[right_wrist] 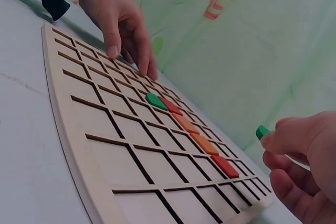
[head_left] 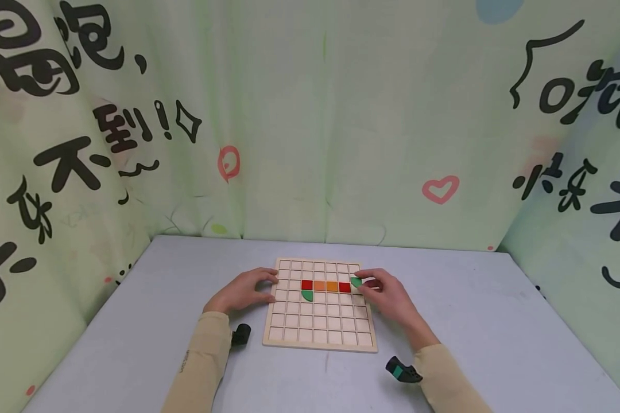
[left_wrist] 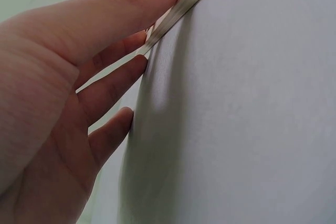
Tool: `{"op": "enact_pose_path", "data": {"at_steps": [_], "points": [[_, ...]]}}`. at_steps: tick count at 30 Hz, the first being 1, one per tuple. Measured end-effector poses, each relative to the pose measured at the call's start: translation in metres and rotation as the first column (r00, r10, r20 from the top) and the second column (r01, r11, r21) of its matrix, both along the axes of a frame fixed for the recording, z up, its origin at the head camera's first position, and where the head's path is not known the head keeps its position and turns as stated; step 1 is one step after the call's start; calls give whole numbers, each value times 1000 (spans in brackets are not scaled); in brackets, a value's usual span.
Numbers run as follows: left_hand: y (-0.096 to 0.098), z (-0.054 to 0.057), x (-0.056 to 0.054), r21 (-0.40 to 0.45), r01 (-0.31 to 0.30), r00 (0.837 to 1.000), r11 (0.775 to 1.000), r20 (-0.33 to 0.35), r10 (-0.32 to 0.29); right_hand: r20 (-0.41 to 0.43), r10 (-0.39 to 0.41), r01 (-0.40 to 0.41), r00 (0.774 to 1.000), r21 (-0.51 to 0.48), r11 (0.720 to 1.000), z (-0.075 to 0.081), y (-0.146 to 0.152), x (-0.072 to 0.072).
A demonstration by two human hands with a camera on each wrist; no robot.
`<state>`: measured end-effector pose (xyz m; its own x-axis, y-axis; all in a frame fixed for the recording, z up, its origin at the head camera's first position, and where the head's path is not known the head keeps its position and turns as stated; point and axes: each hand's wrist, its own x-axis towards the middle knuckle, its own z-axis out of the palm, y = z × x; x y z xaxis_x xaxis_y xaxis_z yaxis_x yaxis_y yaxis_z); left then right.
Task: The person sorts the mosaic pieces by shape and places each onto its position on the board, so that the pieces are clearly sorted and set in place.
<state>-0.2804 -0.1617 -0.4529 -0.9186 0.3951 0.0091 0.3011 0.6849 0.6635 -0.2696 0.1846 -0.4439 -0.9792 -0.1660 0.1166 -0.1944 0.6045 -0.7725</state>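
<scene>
A wooden grid board point(head_left: 320, 347) lies on the table. In one row sit a red square point(head_left: 307, 285), two orange squares point(head_left: 325, 286) and another red square point(head_left: 345, 287). Below the left red one is a green quarter-round tile point(head_left: 307, 295). My right hand point(head_left: 392, 295) pinches a second green tile point(right_wrist: 262, 131) between thumb and fingers, raised over the board's right side in the right wrist view. The left hand point(head_left: 245, 291) rests on the board's left edge, thumb and fingers spread apart along it. In the left wrist view its thumb point(left_wrist: 121, 9) touches the rim.
The white table point(head_left: 186, 269) extends around the board on all sides. Pale green curtains point(head_left: 341, 143) with black lettering and drawings hang behind and at both sides. Black wrist devices point(head_left: 241, 334) are strapped to both forearms.
</scene>
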Motion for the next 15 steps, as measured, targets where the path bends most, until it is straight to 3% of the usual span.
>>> {"op": "enact_pose_path", "data": {"at_steps": [15], "points": [[2,0,0,-10,-6,1000,1000,10,6,37,29,-26,999,-92,995,-9,-38,-4]]}}
